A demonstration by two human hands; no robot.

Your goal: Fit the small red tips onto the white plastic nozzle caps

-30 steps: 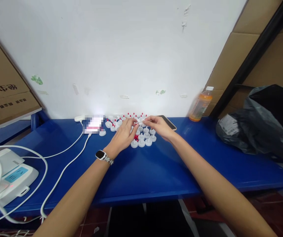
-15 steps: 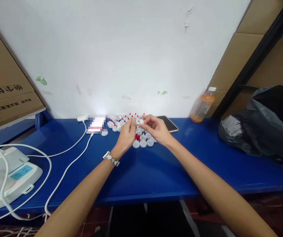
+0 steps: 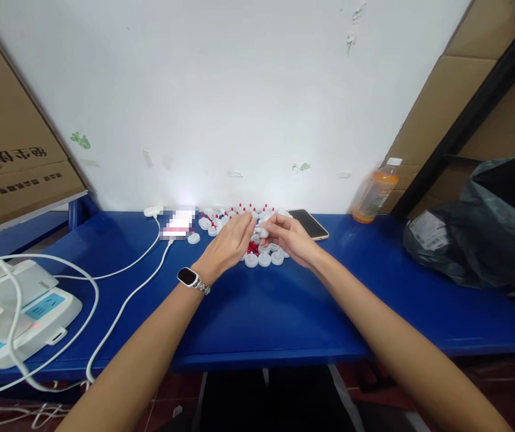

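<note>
Left hand (image 3: 226,243): flattened since half a second ago, rolled back-upward out of a curled, thumb-up pose; now straight-fingered, with fingers side by side; cannot tell about any grip on the inner side.
Wristwatch (image 3: 187,276): on show again below the left hand, face up after being rolled out of sight; a sign of the same wrist turn.
Right hand (image 3: 291,237): clamped in a thumb-and-finger pinch on one cap, much as half a second ago.
White cap (image 3: 264,232): held between the two hands, at the right fingertips, narrow end toward the left hand; probably touching left fingers, but too small to confirm. Cannot tell about a red tip on it.
Turn of the wrist: likely part of a rubbing or twisting stroke, so apparently mid-work on this cap, not yet set down.
Red tips (image 3: 252,248): heaped just below the held cap, between the hands.
Plain white caps (image 3: 264,260): lined up nearer to the body than both hands, just beside the heap.
Red-tipped caps (image 3: 240,207): clustered beyond the fingertips, spreading out past the left hand.
Dark phone (image 3: 310,224): lying just beyond the right hand.
</note>
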